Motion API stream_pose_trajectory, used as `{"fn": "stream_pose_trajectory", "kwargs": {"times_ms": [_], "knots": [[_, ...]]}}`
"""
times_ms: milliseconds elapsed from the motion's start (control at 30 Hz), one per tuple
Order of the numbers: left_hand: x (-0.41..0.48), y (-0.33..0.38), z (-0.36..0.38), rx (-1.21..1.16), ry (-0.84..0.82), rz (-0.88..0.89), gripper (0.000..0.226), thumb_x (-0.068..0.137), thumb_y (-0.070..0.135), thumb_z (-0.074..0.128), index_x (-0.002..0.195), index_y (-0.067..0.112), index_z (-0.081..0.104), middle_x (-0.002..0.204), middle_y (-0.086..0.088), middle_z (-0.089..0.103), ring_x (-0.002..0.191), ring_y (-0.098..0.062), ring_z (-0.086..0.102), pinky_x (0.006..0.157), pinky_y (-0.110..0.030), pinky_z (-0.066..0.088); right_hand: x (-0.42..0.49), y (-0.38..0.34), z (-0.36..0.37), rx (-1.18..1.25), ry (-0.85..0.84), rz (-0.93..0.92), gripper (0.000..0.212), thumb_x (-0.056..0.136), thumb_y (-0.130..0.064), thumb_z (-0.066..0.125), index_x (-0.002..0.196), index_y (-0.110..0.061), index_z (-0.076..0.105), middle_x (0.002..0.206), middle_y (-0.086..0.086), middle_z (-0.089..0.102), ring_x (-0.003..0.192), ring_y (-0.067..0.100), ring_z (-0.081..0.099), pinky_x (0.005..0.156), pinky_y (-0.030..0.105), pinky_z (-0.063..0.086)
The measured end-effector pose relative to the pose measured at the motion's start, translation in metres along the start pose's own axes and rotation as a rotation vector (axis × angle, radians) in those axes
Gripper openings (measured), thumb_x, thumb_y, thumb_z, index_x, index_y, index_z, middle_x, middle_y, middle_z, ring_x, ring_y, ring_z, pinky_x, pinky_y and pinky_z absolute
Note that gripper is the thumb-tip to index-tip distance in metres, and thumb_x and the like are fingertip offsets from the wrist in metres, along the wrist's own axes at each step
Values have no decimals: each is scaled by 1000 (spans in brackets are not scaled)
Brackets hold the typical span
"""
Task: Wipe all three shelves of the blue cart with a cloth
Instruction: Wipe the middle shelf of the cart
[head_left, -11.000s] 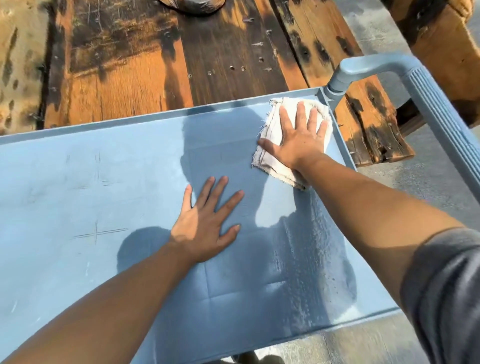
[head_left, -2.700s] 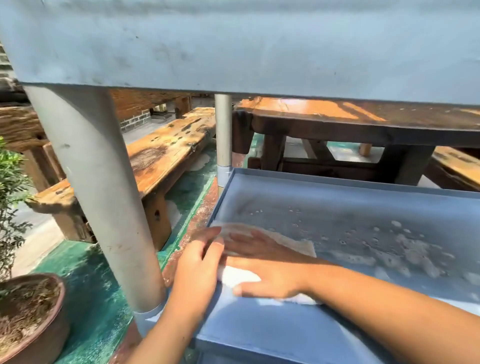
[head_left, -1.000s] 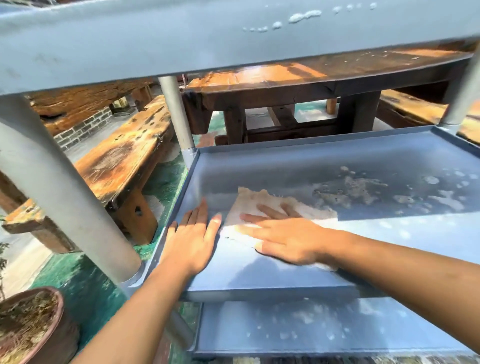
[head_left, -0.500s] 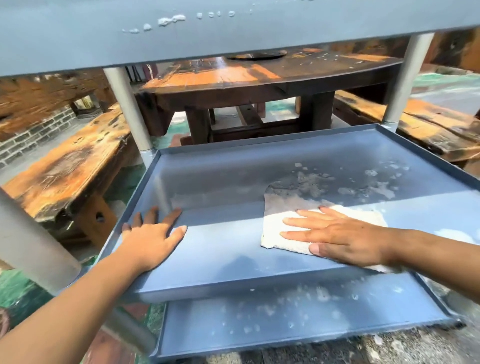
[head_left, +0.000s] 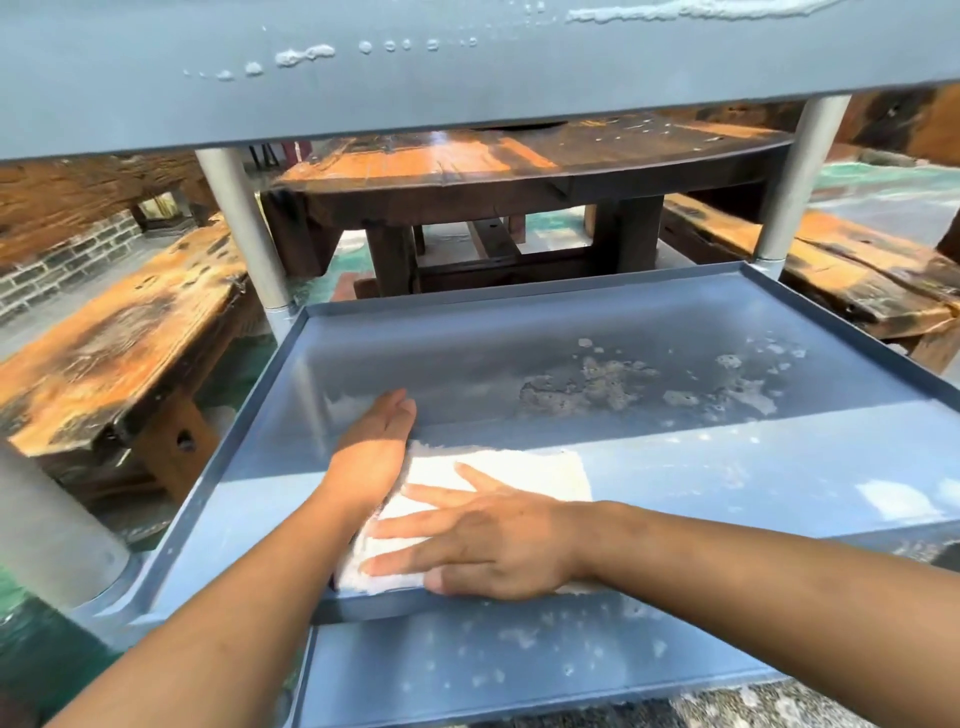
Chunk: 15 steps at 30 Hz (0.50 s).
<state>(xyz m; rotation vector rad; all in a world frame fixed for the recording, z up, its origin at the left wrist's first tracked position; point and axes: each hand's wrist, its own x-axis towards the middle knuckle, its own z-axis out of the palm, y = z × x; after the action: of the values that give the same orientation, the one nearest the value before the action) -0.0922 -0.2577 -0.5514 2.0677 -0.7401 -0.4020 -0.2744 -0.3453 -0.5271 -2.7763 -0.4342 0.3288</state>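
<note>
Fingers (head_left: 415, 530) of right hand (head_left: 493, 540) flat and spread, pressing white square cloth (head_left: 519, 473) at 6 o'clock edge of middle blue plastic cart shelf (head_left: 727, 467). Left hand (head_left: 374, 447) straight-fingered at cloth's 9 o'clock edge, gripping nothing. Risk imo: cloth slips over near lip onto bottom shelf (head_left: 519, 670), and white soap foam (head_left: 597, 387) at 1 o'clock gets missed.

The top shelf (head_left: 467, 93) runs off the picture at 12 o'clock, so only its front part shows. The bottom shelf (head_left: 519, 670) at 6 o'clock sits mostly under the middle shelf (head_left: 519, 304) and is cut by the lower edge. The right grip (head_left: 483, 540) lies over the near part of the cloth (head_left: 498, 470). The left grip (head_left: 376, 447) covers its 9 o'clock side, so the cloth's full shape cannot be seen. The left grip's thumb is out of sight. The thick post (head_left: 47, 530) at 9 o'clock is blurry and cut off. A dark round thing (head_left: 514, 124) on the wooden table (head_left: 467, 161) is mostly hidden behind the top shelf.
</note>
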Motion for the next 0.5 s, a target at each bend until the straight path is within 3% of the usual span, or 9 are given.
{"fn": "stream_pose_trajectory", "kwargs": {"times_ms": [67,133,234,300,367,501], "knots": [[2,6,0,-70,-31,-69,75,81,68,35,130,14,49,145,-15,48,136,-33,43,116,-52,28,8,-5,0,-39,-1,-6,47,109,-42,30,156,-48,23,167,-20,9,155,12,-10,119,54,-21],[2,8,1,-96,-56,-80,84,75,76,33,136,21,49,148,-5,48,137,-25,43,119,-46,27,5,-4,2,-68,11,-19,49,109,-43,31,157,-46,22,168,-18,7,155,11,-10,119,48,-21],[0,1,3,-2,-79,-31,74,86,75,29,143,31,45,152,8,45,140,-17,41,117,-33,26,-17,4,1,-31,41,-16,50,109,-42,35,157,-44,23,168,-19,8,154,7,-9,121,39,-18],[0,-3,2,39,-78,-8,71,89,74,27,144,32,44,147,7,51,133,-13,49,113,-29,34,-39,15,2,-49,44,5,50,108,-44,34,156,-46,23,167,-23,6,153,4,-10,123,46,-14],[-1,-3,2,76,-73,31,70,90,74,28,144,33,45,140,15,56,122,0,55,98,-13,37,-67,28,2,-77,28,52,49,108,-46,32,155,-51,20,166,-27,1,152,0,-14,124,49,-10],[4,-4,1,223,-67,104,62,99,61,26,150,29,36,158,7,34,145,-14,31,105,-18,17,-123,54,1,-101,12,143,50,105,-57,26,152,-61,8,163,-32,-8,151,-1,-18,123,52,-10]]}}
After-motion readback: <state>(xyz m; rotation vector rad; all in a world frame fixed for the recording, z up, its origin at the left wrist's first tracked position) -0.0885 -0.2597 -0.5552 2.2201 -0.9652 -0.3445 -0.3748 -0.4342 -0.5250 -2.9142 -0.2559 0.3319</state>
